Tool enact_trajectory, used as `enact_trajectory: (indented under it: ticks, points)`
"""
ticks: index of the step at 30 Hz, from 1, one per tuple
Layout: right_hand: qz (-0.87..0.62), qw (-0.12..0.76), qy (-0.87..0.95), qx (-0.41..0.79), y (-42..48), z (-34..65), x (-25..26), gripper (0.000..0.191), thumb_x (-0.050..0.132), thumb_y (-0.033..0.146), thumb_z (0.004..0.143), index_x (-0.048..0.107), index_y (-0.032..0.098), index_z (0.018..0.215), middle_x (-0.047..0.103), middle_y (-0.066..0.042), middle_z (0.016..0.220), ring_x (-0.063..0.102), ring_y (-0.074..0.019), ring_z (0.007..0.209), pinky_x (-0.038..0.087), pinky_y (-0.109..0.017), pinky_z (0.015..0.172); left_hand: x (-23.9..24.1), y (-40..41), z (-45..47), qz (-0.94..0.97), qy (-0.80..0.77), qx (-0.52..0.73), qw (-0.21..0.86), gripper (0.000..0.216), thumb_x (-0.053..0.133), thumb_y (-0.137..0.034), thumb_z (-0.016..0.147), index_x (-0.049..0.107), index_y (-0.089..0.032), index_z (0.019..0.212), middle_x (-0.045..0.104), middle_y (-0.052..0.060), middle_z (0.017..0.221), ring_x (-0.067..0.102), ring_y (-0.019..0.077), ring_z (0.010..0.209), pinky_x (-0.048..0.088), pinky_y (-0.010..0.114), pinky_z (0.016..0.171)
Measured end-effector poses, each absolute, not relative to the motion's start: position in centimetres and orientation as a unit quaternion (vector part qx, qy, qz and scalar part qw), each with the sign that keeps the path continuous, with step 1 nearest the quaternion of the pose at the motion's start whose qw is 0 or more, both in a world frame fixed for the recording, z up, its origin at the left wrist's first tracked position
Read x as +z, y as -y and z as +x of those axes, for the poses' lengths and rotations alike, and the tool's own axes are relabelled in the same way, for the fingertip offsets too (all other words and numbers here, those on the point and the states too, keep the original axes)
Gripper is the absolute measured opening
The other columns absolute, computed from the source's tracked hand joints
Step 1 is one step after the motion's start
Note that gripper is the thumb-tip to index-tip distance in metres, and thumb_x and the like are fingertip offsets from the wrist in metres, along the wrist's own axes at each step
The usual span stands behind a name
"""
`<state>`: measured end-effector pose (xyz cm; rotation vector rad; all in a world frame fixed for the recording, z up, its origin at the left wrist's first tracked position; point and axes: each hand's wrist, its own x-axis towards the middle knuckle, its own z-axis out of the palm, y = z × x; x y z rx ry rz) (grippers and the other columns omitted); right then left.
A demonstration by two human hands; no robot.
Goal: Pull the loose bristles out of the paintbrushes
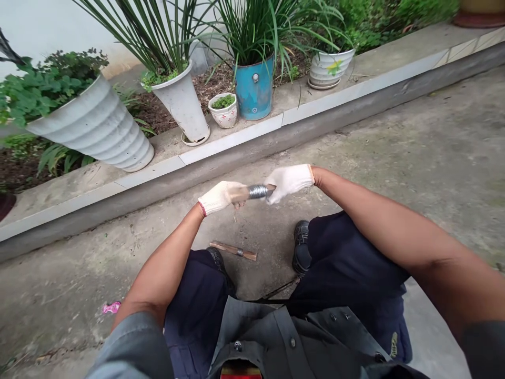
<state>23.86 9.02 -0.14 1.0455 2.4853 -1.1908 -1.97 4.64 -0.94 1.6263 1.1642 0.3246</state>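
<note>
Both hands wear white knitted gloves and meet in front of my knees, above the concrete ground. My left hand is closed around one end of a short wooden stick. Silvery wire is wound in a tight band around the stick's middle. At its other end, my right hand has its fingers closed on the wooden stick; whether they also pinch a loose wire end cannot be made out. Below, between my shoes, a second wooden stick lies on the ground with a narrow band of wire around it.
A low tiled ledge runs diagonally ahead, bearing several potted plants, among them a blue pot and a leaning white ribbed pot. My dark shoes stand on either side. A pink object lies at left.
</note>
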Motion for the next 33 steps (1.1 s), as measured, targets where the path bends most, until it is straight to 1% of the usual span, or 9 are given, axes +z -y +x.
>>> enact_trajectory:
  ticks: [4, 8, 12, 17, 20, 24, 27, 30, 33]
  points:
    - [0.477, -0.023, -0.807, -0.349, -9.6, 23.0, 0.6, 0.027, 0.067, 0.044, 0.082, 0.070, 0.019, 0.091, 0.071, -0.001, 0.077, 0.057, -0.0129, 0.065, 0.038, -0.023, 0.059, -1.6, -4.7, -1.8, 0.660, -0.478, 0.167, 0.554, 0.029, 0.051, -0.037, 0.100, 0.066, -0.012, 0.098, 0.071, 0.007, 0.081, 0.066, 0.0134, 0.063, 0.055, 0.026, 0.064]
    - [0.559, -0.046, -0.787, -0.257, -11.0, 22.3, 0.1, 0.033, 0.061, 0.045, 0.087, 0.072, 0.018, 0.102, 0.074, -0.007, 0.083, 0.064, -0.0176, 0.072, 0.041, -0.025, 0.063, -2.0, -4.3, -1.3, 0.692, -0.472, 0.115, 0.534, 0.030, 0.048, -0.036, 0.100, 0.067, -0.014, 0.098, 0.071, 0.005, 0.081, 0.066, 0.0127, 0.061, 0.054, 0.025, 0.062]
    - [0.586, 0.046, -0.796, -0.144, -12.0, 22.3, -1.2, 0.034, 0.060, 0.037, 0.087, 0.075, 0.019, 0.112, 0.076, -0.016, 0.104, 0.070, -0.0280, 0.092, 0.048, -0.033, 0.074, -1.7, -3.8, -0.9, 0.724, -0.474, 0.062, 0.497, 0.030, 0.047, -0.039, 0.098, 0.068, -0.017, 0.096, 0.070, 0.002, 0.077, 0.064, 0.0124, 0.058, 0.051, 0.023, 0.059]
    - [0.546, 0.199, -0.807, -0.110, -11.2, 21.6, -2.2, 0.038, 0.068, 0.022, 0.077, 0.077, 0.020, 0.114, 0.077, -0.017, 0.106, 0.072, -0.0317, 0.096, 0.051, -0.037, 0.078, -0.6, -3.9, -0.9, 0.729, -0.533, 0.053, 0.426, 0.030, 0.048, -0.038, 0.094, 0.070, -0.018, 0.092, 0.067, 0.000, 0.069, 0.060, 0.0126, 0.053, 0.045, 0.023, 0.054]
    - [0.479, 0.246, -0.834, -0.121, -10.0, 21.1, -2.2, 0.037, 0.069, 0.018, 0.072, 0.079, 0.020, 0.108, 0.077, -0.016, 0.101, 0.072, -0.0298, 0.092, 0.049, -0.036, 0.076, 0.0, -4.0, -1.2, 0.764, -0.526, 0.039, 0.371, 0.031, 0.048, -0.038, 0.094, 0.070, -0.018, 0.084, 0.065, -0.001, 0.065, 0.057, 0.0124, 0.053, 0.041, 0.024, 0.054]
    - [0.365, 0.251, -0.877, -0.188, -8.7, 21.2, -2.2, 0.025, 0.069, 0.021, 0.069, 0.077, 0.019, 0.092, 0.072, -0.007, 0.082, 0.064, -0.0202, 0.070, 0.041, -0.030, 0.065, 0.2, -4.0, -1.8, 0.780, -0.526, 0.023, 0.338, 0.032, 0.050, -0.038, 0.093, 0.068, -0.018, 0.078, 0.064, -0.002, 0.063, 0.055, 0.0124, 0.053, 0.039, 0.025, 0.055]
    - [0.298, 0.223, -0.896, -0.241, -8.4, 22.0, -1.9, 0.015, 0.070, 0.029, 0.070, 0.071, 0.018, 0.081, 0.063, -0.001, 0.068, 0.052, -0.0140, 0.061, 0.033, -0.028, 0.059, 0.0, -3.9, -2.2, 0.758, -0.532, 0.030, 0.377, 0.028, 0.054, -0.040, 0.092, 0.071, -0.018, 0.087, 0.067, -0.002, 0.067, 0.058, 0.0122, 0.053, 0.042, 0.024, 0.056]
    - [0.295, 0.184, -0.891, -0.294, -8.4, 22.9, -1.2, 0.020, 0.071, 0.037, 0.072, 0.067, 0.018, 0.077, 0.058, 0.004, 0.064, 0.046, -0.0111, 0.060, 0.030, -0.027, 0.059, -0.3, -4.0, -2.5, 0.745, -0.504, 0.067, 0.432, 0.034, 0.058, -0.047, 0.092, 0.071, -0.016, 0.084, 0.069, 0.000, 0.070, 0.061, 0.0126, 0.057, 0.045, 0.023, 0.058]
    - [0.343, 0.095, -0.867, -0.348, -8.6, 23.4, -0.3, 0.025, 0.071, 0.042, 0.075, 0.065, 0.018, 0.079, 0.059, 0.004, 0.068, 0.046, -0.0104, 0.062, 0.029, -0.025, 0.059, -0.7, -4.1, -2.5, 0.695, -0.479, 0.123, 0.521, 0.036, 0.059, -0.049, 0.094, 0.068, -0.014, 0.088, 0.070, 0.004, 0.074, 0.064, 0.0146, 0.062, 0.049, 0.024, 0.059]
